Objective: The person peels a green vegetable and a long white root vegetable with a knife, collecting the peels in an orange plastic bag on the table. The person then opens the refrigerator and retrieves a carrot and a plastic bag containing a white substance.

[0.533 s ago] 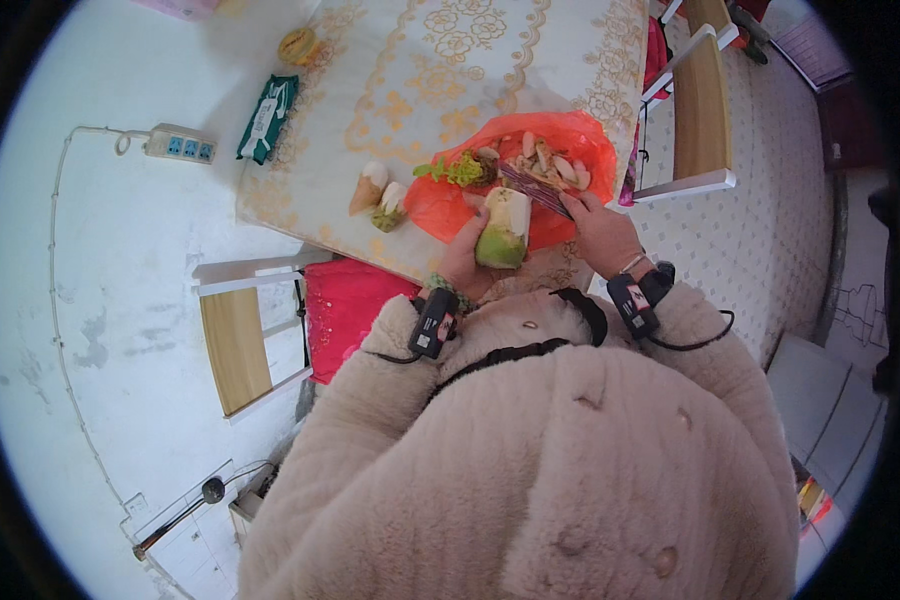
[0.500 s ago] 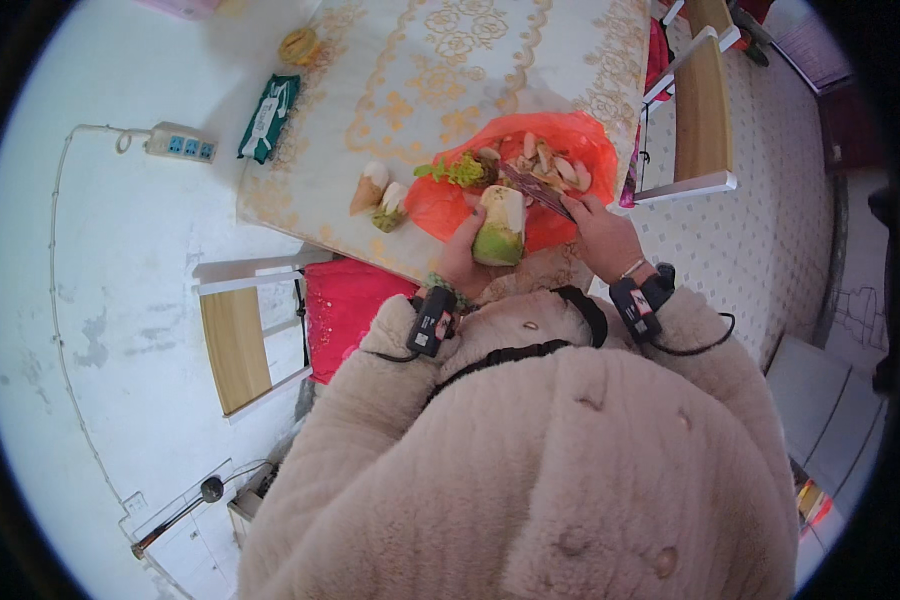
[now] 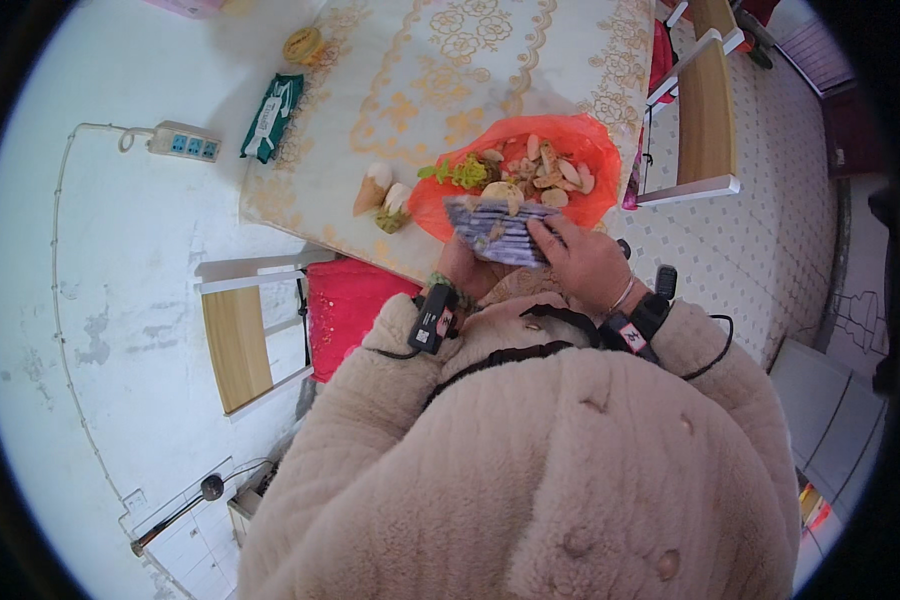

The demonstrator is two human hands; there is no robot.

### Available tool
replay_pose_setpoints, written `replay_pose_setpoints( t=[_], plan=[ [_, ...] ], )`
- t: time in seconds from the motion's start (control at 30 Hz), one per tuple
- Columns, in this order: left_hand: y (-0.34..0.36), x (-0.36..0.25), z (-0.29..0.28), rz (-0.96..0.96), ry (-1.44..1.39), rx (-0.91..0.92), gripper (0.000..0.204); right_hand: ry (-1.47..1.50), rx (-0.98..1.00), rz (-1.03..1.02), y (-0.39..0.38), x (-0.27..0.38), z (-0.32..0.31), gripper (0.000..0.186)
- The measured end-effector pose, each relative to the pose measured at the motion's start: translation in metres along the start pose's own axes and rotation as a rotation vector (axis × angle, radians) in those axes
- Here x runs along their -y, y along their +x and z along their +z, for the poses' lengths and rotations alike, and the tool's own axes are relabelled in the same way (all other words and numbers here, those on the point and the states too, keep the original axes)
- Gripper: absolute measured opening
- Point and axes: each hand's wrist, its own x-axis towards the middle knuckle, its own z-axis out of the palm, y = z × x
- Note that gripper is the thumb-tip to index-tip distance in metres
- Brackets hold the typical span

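Observation:
A broad, bluish-grey cleaver (image 3: 505, 235) with a streaked blade is in my right hand (image 3: 592, 268), its fingers lying along the blade's right end. The blade lies flat across a peeled radish (image 3: 501, 190), so only the radish's pale top shows. My left hand (image 3: 458, 265) is round the radish's lower left side, its fingers mostly hidden behind the blade. Under and beyond them spreads a red plastic bag (image 3: 595, 150) with pale peelings (image 3: 552, 172) and a green leafy radish top (image 3: 465, 172). Two cut radish ends (image 3: 373, 188) lie left of the bag.
The table (image 3: 390, 100) has a cream, gold-patterned cloth. A green wipes packet (image 3: 270, 118) and a round yellow container (image 3: 301, 45) lie along its left edge. A power strip (image 3: 184, 143) is on the white wall. Chairs stand at left (image 3: 238, 350) and right (image 3: 708, 110).
The cleaver has swung from the radish's right side to lie across its front, turning its broad face up. My right hand has moved left and down with it.

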Motion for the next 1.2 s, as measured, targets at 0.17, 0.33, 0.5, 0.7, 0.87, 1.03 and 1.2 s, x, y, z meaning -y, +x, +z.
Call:
replay_pose_setpoints(
  t=[0.17, 0.33, 0.5, 0.7, 0.87, 1.03, 1.2],
  plan=[
    [-0.005, -0.007, 0.01, -0.21, -0.067, -0.005, 0.054, 0.057, 0.21, 0.405, -0.004, -0.024, 0.014, 0.047],
    [-0.001, -0.011, 0.005, -0.16, -0.07, 0.025, 0.056, 0.148, 0.195, 0.504, -0.008, -0.025, 0.007, 0.048],
    [0.013, -0.006, -0.011, -0.179, -0.158, 0.244, 0.057, 0.231, -0.034, 0.044, -0.004, -0.002, -0.007, 0.043],
    [0.021, -0.004, -0.026, -0.223, -0.45, 0.394, 0.064, 0.134, -0.024, -0.146, 0.0, 0.007, -0.011, 0.047],
    [0.012, 0.0, -0.014, -0.101, -0.222, 0.05, 0.059, 0.031, 0.048, 0.027, -0.002, -0.005, 0.004, 0.046],
    [0.003, -0.004, 0.002, -0.167, -0.246, -0.033, 0.056, 0.01, 0.214, 0.281, -0.003, -0.027, 0.023, 0.048],
    [0.004, -0.012, 0.003, -0.21, -0.175, 0.053, 0.055, 0.075, 0.243, 0.496, -0.005, -0.034, 0.011, 0.049]
  ],
)
